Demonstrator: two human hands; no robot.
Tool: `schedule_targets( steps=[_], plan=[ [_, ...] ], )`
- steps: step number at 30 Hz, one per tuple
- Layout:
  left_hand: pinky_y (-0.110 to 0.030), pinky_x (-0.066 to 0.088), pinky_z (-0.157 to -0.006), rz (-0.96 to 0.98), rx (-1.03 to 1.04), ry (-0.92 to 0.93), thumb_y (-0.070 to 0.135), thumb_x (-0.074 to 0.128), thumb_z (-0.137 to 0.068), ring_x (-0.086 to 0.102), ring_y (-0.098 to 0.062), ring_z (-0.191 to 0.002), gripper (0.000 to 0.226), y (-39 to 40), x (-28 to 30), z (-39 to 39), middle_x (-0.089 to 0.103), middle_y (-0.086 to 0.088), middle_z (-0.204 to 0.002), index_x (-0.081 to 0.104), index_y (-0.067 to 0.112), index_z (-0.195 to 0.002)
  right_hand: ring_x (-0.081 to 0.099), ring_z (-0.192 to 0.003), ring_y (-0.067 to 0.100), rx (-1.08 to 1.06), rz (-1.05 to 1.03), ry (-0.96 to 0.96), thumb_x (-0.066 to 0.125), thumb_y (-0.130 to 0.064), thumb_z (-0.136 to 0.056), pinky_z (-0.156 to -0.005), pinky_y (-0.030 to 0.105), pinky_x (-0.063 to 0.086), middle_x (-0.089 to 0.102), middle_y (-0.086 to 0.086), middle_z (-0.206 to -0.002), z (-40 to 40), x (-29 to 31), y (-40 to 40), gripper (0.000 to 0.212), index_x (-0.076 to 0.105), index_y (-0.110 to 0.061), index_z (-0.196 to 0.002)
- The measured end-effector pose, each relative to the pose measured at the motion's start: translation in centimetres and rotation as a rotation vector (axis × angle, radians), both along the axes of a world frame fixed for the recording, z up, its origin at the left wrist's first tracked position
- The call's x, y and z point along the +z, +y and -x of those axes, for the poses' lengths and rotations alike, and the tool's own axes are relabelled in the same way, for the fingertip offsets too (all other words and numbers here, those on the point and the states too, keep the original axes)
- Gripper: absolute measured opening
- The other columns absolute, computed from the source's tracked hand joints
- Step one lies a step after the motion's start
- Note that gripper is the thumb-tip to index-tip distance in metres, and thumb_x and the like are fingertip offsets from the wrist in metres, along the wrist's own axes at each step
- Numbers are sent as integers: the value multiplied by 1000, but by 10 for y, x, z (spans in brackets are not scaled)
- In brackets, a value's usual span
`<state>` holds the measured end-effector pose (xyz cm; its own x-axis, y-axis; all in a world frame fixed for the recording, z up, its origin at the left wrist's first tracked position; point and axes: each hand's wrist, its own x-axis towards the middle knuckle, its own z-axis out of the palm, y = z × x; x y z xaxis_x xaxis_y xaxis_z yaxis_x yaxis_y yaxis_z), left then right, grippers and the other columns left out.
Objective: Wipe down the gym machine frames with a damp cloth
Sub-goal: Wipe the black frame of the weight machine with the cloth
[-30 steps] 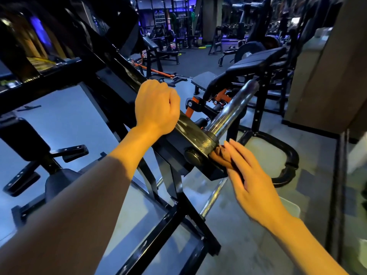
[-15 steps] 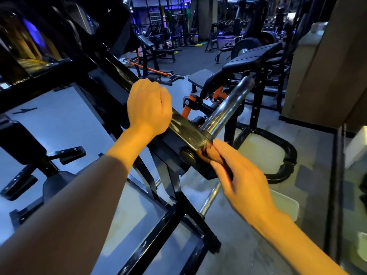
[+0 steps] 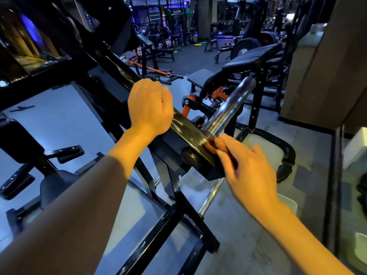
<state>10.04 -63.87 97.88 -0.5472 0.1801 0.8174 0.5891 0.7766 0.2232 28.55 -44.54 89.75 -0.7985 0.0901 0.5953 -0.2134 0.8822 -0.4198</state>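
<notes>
Here the right hand [image 3: 246, 167] is nearest, reaching in from the lower right with its fingers bent around a small brownish cloth [image 3: 215, 142], which it presses on the end of the black bar [image 3: 188, 130], just where the shiny metal tube [image 3: 228, 108] sticks out. The cloth looks small and mostly hidden, so it could slip out if the grip goes loose, and the fingers could bump the round knob [image 3: 190, 155] just beside them. A little farther, the left hand [image 3: 151, 108] is curled in a fist around the same black bar, holding it steady, arm stretched straight out. If that hand lets go, the bar might swing. Behind stand a padded bench [image 3: 256, 56] and more machines.
</notes>
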Motion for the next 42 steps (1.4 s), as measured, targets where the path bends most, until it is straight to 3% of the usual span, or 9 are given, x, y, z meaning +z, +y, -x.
schedule_targets(
  steps=[6,12,17,22,28,32,38,40,42],
  plan=[
    [-45,36,-67,-10,-12,3,26,33,-102,36,-25,-60,51,0,2,2,43,-9,-57,46,4,-59,40,-74,11,44,-17,53,60,-35,-103,-52,12,25,42,-34,-95,-8,6,-16,32,60,-39,-136],
    [-45,35,-68,-36,-12,-5,28,30,-103,36,-26,-60,53,1,3,0,44,-11,-58,47,2,-59,42,-74,17,-10,8,32,47,-40,-110,-59,35,46,54,-18,-82,20,14,-20,10,56,-42,-113],
    [-47,36,-67,-49,-40,11,27,31,-103,37,-28,-59,54,2,1,4,43,-11,-56,46,3,-57,42,-79,9,65,-35,89,63,-31,-102,-59,6,26,57,-34,-117,-9,4,-33,40,61,-31,-142],
    [-46,36,-68,-54,-28,14,29,31,-103,33,-26,-58,54,2,1,4,41,-9,-56,44,4,-57,45,-75,20,-4,25,43,49,-40,-108,-54,29,37,55,-20,-83,23,13,-20,17,60,-40,-121],
    [-47,34,-65,-57,-31,1,28,32,-104,25,-22,-58,52,2,2,0,34,-9,-56,39,3,-59,40,-75,10,121,-26,80,60,-33,-105,-55,13,28,51,-28,-98,2,12,-25,35,57,-40,-138],
    [-43,30,-65,-69,-25,-4,28,33,-104,22,-20,-58,52,4,3,-2,33,-10,-55,38,3,-59,44,-76,15,49,16,60,53,-38,-107,-55,21,29,54,-24,-88,28,19,-20,20,59,-44,-125],
    [-41,21,-60,-82,-58,5,25,35,-103,18,-20,-57,50,2,4,-1,31,-12,-54,35,4,-58,40,-79,13,189,-27,117,60,-31,-103,-65,14,35,57,-33,-129,16,9,-31,42,58,-32,-145],
    [-43,24,-60,-77,-44,12,26,34,-103,19,-21,-57,50,3,4,-3,33,-14,-54,34,5,-58,43,-75,16,193,7,109,60,-29,-104,-63,15,32,55,-45,-112,16,7,-18,38,59,-38,-141],
    [-44,27,-61,-83,-46,17,26,34,-103,20,-21,-57,49,4,4,-4,34,-14,-55,32,7,-58,46,-71,21,142,70,64,57,-30,-107,-60,17,25,51,-39,-85,34,13,-16,27,61,-43,-130]
  ],
)
